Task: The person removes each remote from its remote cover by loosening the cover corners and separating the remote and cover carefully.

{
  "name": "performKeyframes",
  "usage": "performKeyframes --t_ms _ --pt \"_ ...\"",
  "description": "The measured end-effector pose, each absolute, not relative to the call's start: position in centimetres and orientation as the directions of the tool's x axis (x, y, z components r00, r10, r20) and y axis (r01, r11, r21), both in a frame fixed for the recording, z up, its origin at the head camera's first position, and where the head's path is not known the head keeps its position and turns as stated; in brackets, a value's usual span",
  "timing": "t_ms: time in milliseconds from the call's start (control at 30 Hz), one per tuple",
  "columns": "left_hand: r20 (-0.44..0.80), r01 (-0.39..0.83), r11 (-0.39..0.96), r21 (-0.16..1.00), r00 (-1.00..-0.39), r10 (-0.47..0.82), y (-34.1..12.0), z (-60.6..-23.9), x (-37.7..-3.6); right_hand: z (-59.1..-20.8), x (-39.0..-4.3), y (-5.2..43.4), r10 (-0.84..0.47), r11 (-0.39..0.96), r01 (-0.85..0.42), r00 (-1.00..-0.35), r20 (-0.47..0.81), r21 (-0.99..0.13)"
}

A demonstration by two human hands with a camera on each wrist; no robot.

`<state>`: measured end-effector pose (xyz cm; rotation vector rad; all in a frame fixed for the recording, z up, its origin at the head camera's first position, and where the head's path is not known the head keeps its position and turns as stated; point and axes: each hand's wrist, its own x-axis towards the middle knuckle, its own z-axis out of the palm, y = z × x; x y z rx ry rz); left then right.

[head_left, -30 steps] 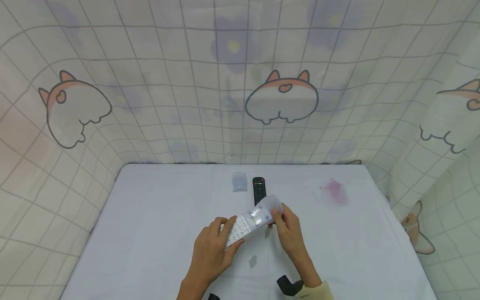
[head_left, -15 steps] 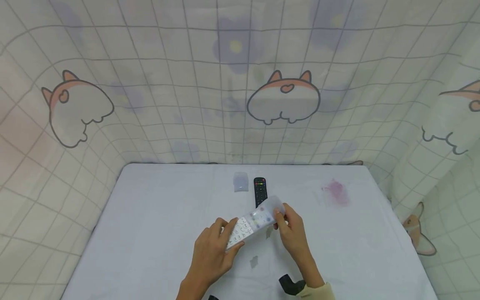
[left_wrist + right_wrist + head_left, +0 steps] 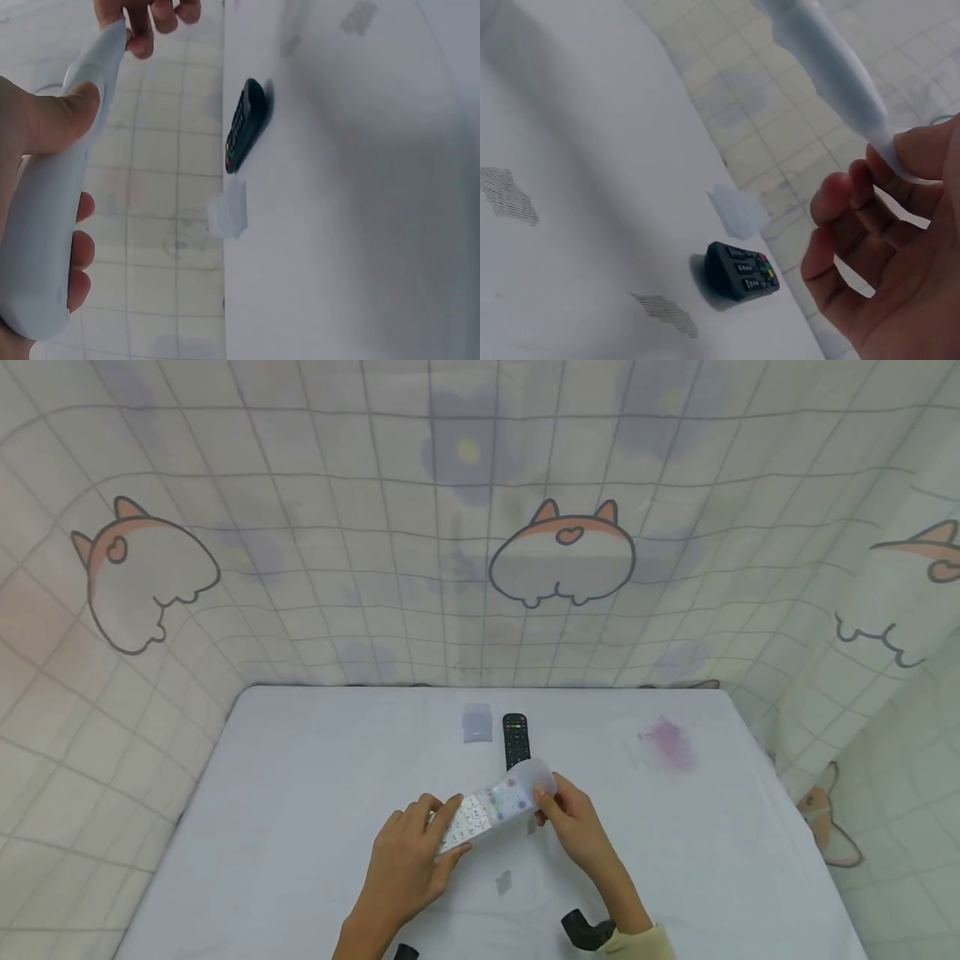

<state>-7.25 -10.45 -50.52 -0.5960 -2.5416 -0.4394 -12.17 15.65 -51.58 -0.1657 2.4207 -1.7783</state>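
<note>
A white remote [image 3: 474, 817] is held above the table [image 3: 300, 793], its far end inside a translucent silicone cover [image 3: 525, 785]. My left hand [image 3: 411, 860] grips the remote's near end, thumb on the keypad side; in the left wrist view the remote [image 3: 56, 187] shows its white back. My right hand [image 3: 572, 822] pinches the cover's far end; in the right wrist view the cover [image 3: 832, 71] runs from my fingertips [image 3: 832, 202] up to the left. A black remote [image 3: 515, 739] lies just behind.
A small translucent packet [image 3: 477, 723] lies left of the black remote. A pink stain [image 3: 666, 745] marks the table's right side, and two small grey marks [image 3: 504, 882] lie under my hands. A patterned curtain [image 3: 480, 527] surrounds the table.
Both hands and the white remote have shifted slightly left and lowered a little. The cover sits a bit further along the remote. The black remote and packet stay put.
</note>
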Motion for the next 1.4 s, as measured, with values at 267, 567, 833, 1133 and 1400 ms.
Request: performKeyframes --t_ms 267,567,833,1133,1400 --pt "0.485 0.543 0.832 0.113 -0.761 0.431 -12.0 -50.3 -7.8 -51.7 -12.6 16.7 -0.326 0.363 0.013 -0.935 -0.14 -0.932" --pt "0.445 0.579 0.814 0.049 -0.742 0.502 -12.7 -49.6 -8.9 -50.6 -14.3 17.4 -0.492 0.36 -0.129 -0.868 -0.07 -0.924" --pt "0.411 0.637 0.77 -0.019 -0.697 0.587 -13.1 -48.7 -9.8 -49.3 -16.0 17.7 -0.583 0.384 -0.223 -0.811 -0.048 -0.896" --pt "0.408 0.697 0.709 -0.103 -0.621 0.669 -13.7 -48.1 -10.9 -48.7 -17.2 17.7 -0.627 0.419 -0.255 -0.775 -0.075 -0.872" --pt "0.411 0.716 0.691 -0.095 -0.604 0.682 -13.7 -48.0 -11.6 -48.5 -16.9 17.0 -0.486 0.414 -0.108 -0.866 -0.119 -0.904"
